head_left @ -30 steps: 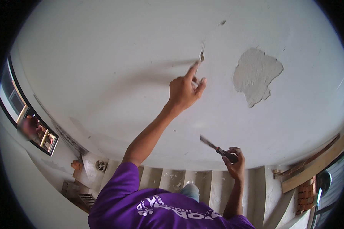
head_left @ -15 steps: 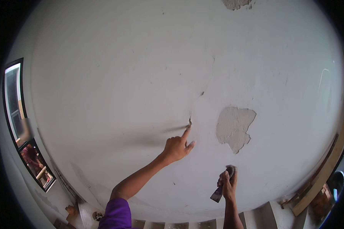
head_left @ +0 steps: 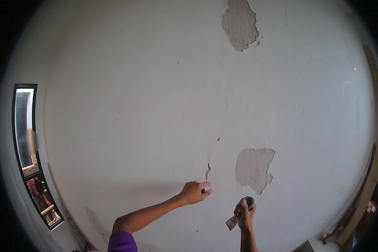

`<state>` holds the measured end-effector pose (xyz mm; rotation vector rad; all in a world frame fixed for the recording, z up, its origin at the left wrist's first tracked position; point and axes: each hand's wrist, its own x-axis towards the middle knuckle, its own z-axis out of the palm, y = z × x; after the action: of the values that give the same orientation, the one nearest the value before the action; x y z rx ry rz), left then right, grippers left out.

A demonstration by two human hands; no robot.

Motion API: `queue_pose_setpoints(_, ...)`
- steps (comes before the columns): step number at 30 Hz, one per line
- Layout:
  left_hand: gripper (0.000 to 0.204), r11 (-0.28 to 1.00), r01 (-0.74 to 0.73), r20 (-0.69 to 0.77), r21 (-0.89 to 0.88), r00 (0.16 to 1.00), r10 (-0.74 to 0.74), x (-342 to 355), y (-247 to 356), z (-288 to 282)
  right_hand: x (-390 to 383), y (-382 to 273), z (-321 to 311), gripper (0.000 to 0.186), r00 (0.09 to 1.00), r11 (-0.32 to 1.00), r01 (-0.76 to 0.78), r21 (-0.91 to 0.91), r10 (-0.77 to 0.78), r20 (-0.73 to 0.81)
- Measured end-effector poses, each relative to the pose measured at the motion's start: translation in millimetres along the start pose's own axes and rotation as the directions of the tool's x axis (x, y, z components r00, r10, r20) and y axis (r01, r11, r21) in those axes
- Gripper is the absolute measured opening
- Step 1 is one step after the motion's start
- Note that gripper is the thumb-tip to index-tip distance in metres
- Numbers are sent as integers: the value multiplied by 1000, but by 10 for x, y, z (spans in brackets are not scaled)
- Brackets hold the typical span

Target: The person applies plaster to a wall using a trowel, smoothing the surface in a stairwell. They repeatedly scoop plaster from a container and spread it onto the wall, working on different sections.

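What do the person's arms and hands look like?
The left arm has a short purple cloth sleeve ending near the elbow. The right forearm is bare, with no sleeve in view. The left hand and right hand wear no gloves, and no watch shows.

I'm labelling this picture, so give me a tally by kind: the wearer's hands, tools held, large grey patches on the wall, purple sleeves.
Hands: 2 (left hand, right hand)
Tools: 1 (scraper)
Large grey patches: 2 (upper patch, lower patch)
Purple sleeves: 1 (sleeve)
Total: 6
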<state>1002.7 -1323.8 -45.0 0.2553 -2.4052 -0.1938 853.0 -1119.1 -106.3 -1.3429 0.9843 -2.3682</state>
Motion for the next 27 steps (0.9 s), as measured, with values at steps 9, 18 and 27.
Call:
queue_pose_setpoints(9, 38, 997, -50, 44, 58, 998, 48, 60, -47, -85, 107, -178, 106, 24, 984, 977, 139, 162, -118, -136)
queue_pose_setpoints(18, 37, 894, -92, -706, 438, 580, 406, 1376, -591, -1603, 907, -202, 847, 25, 935, 923, 349, 162, -355, 8)
queue_pose_setpoints(27, 43, 727, 21, -670, 686, 405, 621, 1648, -794, -1628, 1501, -21, 1013, 29, 863, 860, 476, 182, -496, 89)
